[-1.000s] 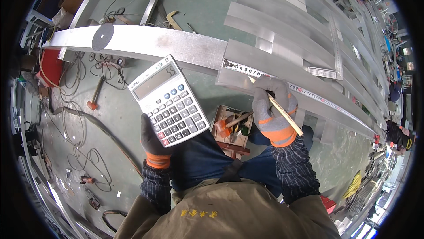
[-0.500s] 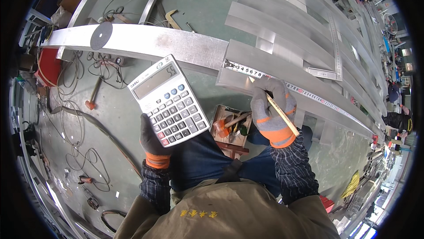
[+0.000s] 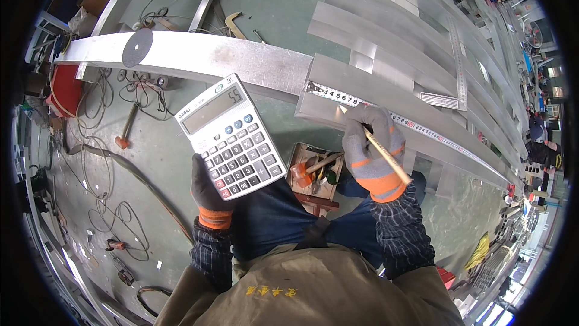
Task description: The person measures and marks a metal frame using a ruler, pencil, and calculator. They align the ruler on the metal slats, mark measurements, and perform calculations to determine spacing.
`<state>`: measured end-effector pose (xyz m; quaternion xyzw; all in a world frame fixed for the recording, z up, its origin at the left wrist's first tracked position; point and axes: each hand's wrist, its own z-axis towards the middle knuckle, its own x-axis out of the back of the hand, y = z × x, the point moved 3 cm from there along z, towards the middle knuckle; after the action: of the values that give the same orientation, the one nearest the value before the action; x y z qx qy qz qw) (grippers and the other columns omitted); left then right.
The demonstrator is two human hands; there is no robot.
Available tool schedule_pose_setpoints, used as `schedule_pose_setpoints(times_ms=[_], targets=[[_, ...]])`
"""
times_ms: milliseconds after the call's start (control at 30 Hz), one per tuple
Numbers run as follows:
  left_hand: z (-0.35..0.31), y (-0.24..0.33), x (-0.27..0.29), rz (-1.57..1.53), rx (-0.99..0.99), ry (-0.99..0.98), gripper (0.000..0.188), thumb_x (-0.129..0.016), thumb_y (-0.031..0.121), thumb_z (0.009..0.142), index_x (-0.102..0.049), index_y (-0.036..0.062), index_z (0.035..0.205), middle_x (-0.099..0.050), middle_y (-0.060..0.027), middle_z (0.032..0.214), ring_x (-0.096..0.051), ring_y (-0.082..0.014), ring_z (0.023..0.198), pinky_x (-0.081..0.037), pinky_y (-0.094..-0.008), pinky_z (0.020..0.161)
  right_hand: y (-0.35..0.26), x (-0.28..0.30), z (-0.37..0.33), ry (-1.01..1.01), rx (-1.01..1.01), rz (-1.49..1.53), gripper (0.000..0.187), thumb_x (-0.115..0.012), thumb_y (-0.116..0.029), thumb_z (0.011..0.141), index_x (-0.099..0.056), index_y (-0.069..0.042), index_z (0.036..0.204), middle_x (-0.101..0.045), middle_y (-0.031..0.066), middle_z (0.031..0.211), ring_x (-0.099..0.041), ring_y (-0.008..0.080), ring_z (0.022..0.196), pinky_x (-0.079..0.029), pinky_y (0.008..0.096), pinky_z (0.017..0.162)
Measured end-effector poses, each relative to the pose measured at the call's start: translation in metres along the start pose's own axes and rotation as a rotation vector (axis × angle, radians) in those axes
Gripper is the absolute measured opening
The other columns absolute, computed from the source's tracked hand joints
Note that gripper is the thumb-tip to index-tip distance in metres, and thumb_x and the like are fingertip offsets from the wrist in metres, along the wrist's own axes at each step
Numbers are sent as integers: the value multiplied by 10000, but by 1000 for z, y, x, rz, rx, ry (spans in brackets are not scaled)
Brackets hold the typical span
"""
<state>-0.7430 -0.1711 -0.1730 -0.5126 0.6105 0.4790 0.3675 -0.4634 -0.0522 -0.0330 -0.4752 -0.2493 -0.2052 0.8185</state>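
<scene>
My left hand [image 3: 210,189], in a grey and orange glove, grips a white desk calculator [image 3: 232,142] by its lower left side, with the display facing up. A pencil [image 3: 387,156] is pinched in my gloved right hand [image 3: 374,148], its tip pointing up and left toward the metal. That hand is at the near edge of a flat grey metal bar [image 3: 362,79]. Along the bar lies an extended tape measure [image 3: 434,133], its hooked end near the bar's left end; my right hand hides a short stretch of it.
Several parallel metal bars [image 3: 386,21] lie beyond, with a metal square [image 3: 461,79] across them. A dark cutting disc [image 3: 138,47] rests on the long beam [image 3: 193,48]. On the floor are a tool box [image 3: 315,194], a hammer [image 3: 125,130] and cables [image 3: 123,217].
</scene>
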Motion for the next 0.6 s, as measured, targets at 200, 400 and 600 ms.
schedule_pose_setpoints(times_ms=[200, 400, 600], targets=[[0, 0, 0, 45, -14, 26, 728, -425, 539, 1116, -381, -5, 1599, -548, -258, 1525, -612, -422, 1344, -529, -587, 1119, -4, 2, 0, -30, -64, 48, 164, -706, -8, 865, -662, -38, 1020, -645, 109, 845, -629, 281, 672, -521, 379, 631], [-1, 0, -3, 34, -9, 18, 720, -423, 532, 1119, -389, -7, 1594, -558, -257, 1516, -619, -420, 1335, -531, -585, 1119, -7, 4, 4, 4, 97, -72, 134, -682, 4, 895, -660, -29, 1023, -654, 109, 901, -625, 211, 683, -528, 341, 658], [-6, 3, -16, 72, -42, 37, 711, -447, 528, 1114, -408, -5, 1583, -568, -249, 1509, -623, -414, 1331, -532, -583, 1117, -2, 12, -5, 3, -193, 193, 101, -641, 16, 935, -663, -19, 1027, -678, 92, 926, -631, 156, 698, -516, 316, 633]])
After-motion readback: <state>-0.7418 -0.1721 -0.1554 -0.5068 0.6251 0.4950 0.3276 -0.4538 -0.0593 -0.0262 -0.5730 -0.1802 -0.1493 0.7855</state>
